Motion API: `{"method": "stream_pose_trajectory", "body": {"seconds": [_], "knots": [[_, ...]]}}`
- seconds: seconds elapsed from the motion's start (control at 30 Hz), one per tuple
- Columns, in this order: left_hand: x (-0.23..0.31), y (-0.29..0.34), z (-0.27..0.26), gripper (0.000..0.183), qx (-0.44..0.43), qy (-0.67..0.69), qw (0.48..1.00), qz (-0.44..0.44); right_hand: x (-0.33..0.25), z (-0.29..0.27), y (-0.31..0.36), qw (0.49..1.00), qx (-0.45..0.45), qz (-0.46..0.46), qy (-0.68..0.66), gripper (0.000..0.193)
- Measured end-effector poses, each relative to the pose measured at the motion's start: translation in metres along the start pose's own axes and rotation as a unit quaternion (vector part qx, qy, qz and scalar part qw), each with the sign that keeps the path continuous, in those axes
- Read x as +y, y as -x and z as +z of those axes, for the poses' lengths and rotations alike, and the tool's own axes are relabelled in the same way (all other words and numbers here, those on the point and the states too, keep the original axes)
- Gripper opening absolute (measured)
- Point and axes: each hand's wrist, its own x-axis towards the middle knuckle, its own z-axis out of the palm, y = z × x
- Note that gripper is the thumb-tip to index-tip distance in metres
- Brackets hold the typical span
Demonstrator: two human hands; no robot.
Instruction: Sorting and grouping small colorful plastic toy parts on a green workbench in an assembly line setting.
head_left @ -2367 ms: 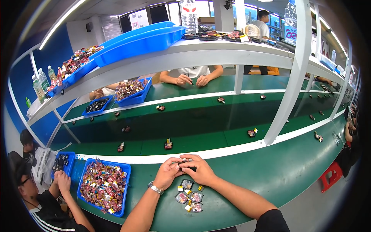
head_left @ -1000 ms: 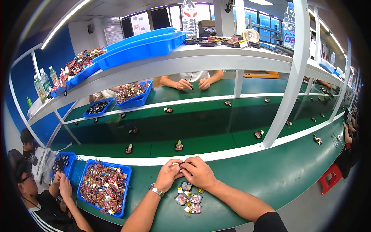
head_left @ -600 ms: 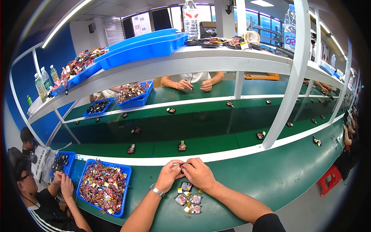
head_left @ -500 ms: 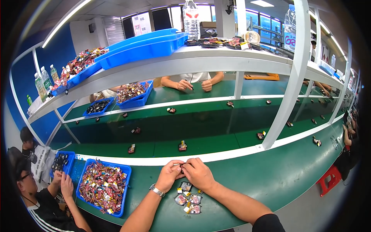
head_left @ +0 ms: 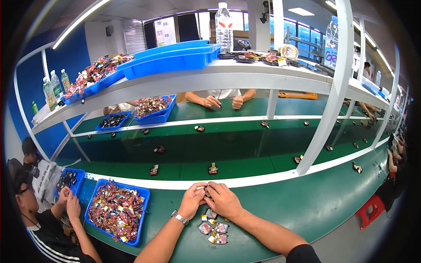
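Observation:
My left hand (head_left: 191, 202), with a watch on its wrist, and my right hand (head_left: 225, 201) meet over the green worktop. Their fingers are closed together around a small dark electronic part (head_left: 207, 192), most of it hidden by the fingertips. Just below the hands, on the worktop, lies a cluster of several small black-cased electronic units (head_left: 221, 228) with pale faces and yellow-and-white tabs. To the left of my left forearm stands a blue bin (head_left: 146, 206) heaped with small reddish circuit pieces with white and yellow tabs.
Beyond a white rail (head_left: 245, 179), similar units (head_left: 212, 168) sit spaced along a green conveyor belt (head_left: 245, 166). A white post (head_left: 325, 96) rises at the right. Overhead, a shelf (head_left: 175, 76) carries blue trays and bottles. A co-worker's hands (head_left: 70, 203) are at the left; another person sits opposite.
The units on the belt have shifted slightly to the right in the picture, and the view has tilted a little. My hands stay together on the small part, its angle slightly changed.

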Motion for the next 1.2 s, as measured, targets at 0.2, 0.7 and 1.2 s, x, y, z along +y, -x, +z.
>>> {"method": "stream_pose_trajectory", "body": {"seconds": [0.2,0.7,1.2], "knots": [[0.007,0.005,0.005,0.039,0.028,0.059,0.997,0.027,0.082,0.011,-0.034,0.987,0.102,0.114,0.043,0.018],[-0.010,-0.004,0.000,0.017,0.085,-0.056,0.993,0.063,0.072,0.040,-0.047,0.957,-0.054,0.249,0.136,0.059],[0.009,0.001,-0.014,0.037,-0.071,0.019,0.994,-0.075,0.025,-0.042,-0.013,0.941,-0.169,0.084,-0.282,0.054]]}}
